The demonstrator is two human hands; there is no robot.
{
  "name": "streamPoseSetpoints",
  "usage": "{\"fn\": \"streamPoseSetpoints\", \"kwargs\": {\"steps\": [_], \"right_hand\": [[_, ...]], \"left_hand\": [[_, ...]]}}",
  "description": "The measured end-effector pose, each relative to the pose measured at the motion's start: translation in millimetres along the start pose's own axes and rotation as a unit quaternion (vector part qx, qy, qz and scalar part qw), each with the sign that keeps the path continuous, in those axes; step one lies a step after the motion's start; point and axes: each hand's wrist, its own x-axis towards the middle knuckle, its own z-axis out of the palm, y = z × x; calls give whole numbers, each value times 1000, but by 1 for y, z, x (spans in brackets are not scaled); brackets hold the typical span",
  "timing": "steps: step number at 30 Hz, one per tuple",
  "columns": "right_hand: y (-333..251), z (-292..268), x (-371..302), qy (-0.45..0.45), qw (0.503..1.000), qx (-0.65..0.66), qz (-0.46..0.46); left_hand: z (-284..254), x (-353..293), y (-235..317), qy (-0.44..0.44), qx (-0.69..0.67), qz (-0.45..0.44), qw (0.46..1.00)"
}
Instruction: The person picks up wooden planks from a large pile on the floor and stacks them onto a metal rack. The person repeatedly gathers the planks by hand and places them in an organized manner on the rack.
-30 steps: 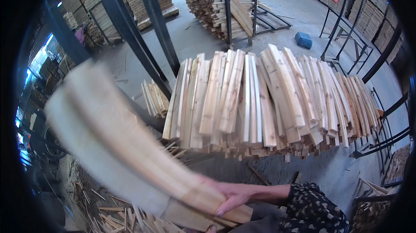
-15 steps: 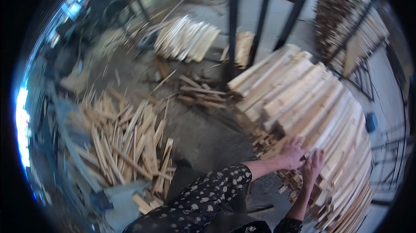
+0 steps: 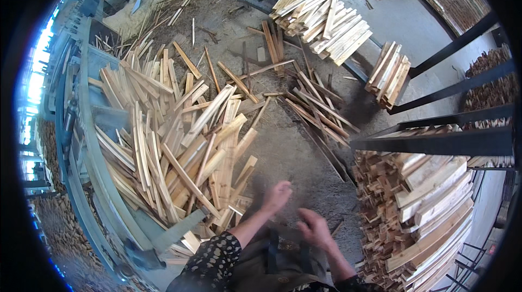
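Note:
My left hand (image 3: 276, 197) is in the air over the dark floor in front of my apron, its fingers loosely bent and nothing in it. Close beside it, my right hand (image 3: 315, 228) is also empty, the thumb apart from the fingers. Neither touches any wood. On the left, nearest my left hand, lies a loose heap of wooden slats (image 3: 185, 145), pointing many ways. To the right of my right hand stands a tall stack of wooden slats (image 3: 429, 210), laid side by side with their ends towards me.
Black metal bars (image 3: 435, 143) cross above the right stack. A blue-grey machine frame (image 3: 89, 194) borders the heap on the left. Further off are a pile of pale slats (image 3: 326, 23), a small bundle (image 3: 389, 74) and scattered strips (image 3: 321, 110) on the floor.
My hands have left the slat stack on the right and drawn back in front of me. The view has turned left towards the loose heap.

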Motion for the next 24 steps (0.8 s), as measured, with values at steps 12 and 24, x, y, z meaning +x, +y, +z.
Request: {"fn": "streamPoseSetpoints", "kwargs": {"steps": [12,24], "right_hand": [[12,-3,274,-234,969,-79,-26],[107,15,686,-263,872,-413,9]], "left_hand": [[-146,215,3,142,-292,-247,913],[-190,503,-84,228,-74,-165,957]]}}
